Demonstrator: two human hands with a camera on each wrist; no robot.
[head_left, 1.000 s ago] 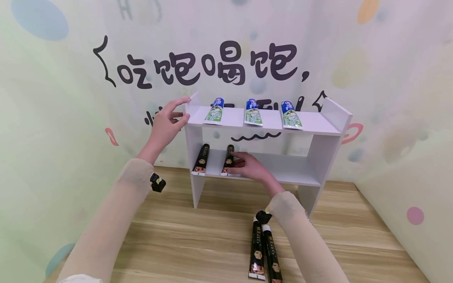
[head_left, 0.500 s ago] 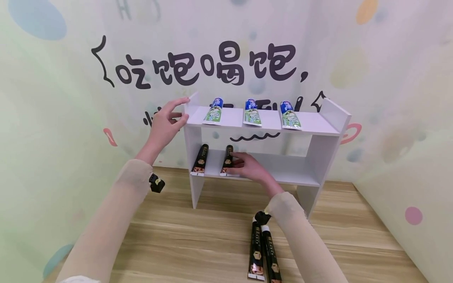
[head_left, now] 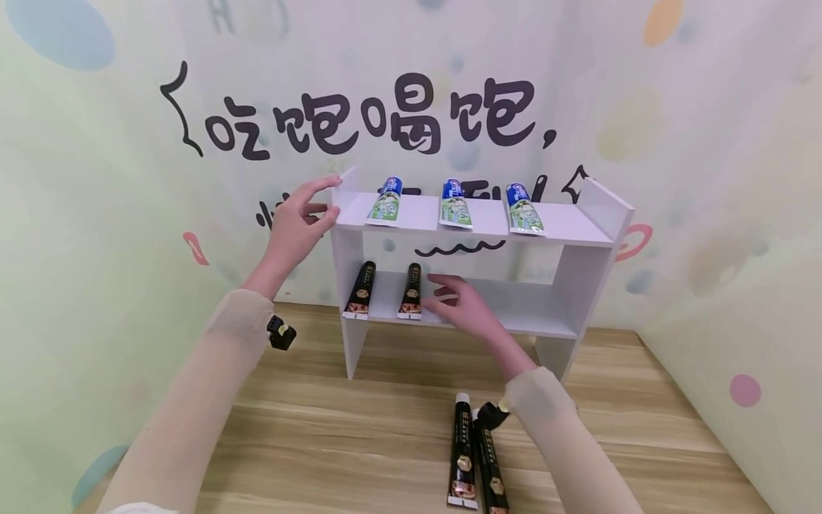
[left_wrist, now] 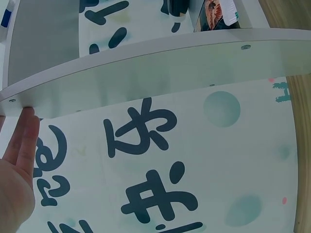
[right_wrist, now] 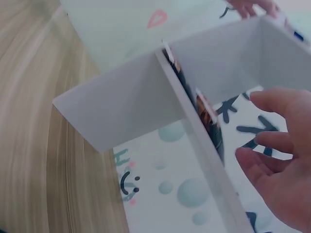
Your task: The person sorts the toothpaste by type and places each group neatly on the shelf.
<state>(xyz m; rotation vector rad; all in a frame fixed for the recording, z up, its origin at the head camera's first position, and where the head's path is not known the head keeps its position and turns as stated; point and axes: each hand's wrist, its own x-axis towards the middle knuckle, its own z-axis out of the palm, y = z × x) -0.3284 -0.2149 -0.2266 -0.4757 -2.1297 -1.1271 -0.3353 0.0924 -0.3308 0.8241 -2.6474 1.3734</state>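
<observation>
Black tube (head_left: 411, 290) on lower shelf (head_left: 514, 314), long axis front-to-back | right hand (head_left: 464, 308) just right of it, fingers spread, nearest | left hand (head_left: 297, 223) relaxed, touching rack's (head_left: 594, 250) top-left corner

Three green tubes (head_left: 455, 203) lie in a row at 12 o'clock, two black tubes (head_left: 474, 464) lie on the wooden bench (head_left: 359, 442) at 6 o'clock.

Left hand (head_left: 297, 223) up high, fingers straight and spread; right hand (head_left: 464, 308) lower, reaching forward, fingers loose, gripping nothing, both arms extended.
</observation>
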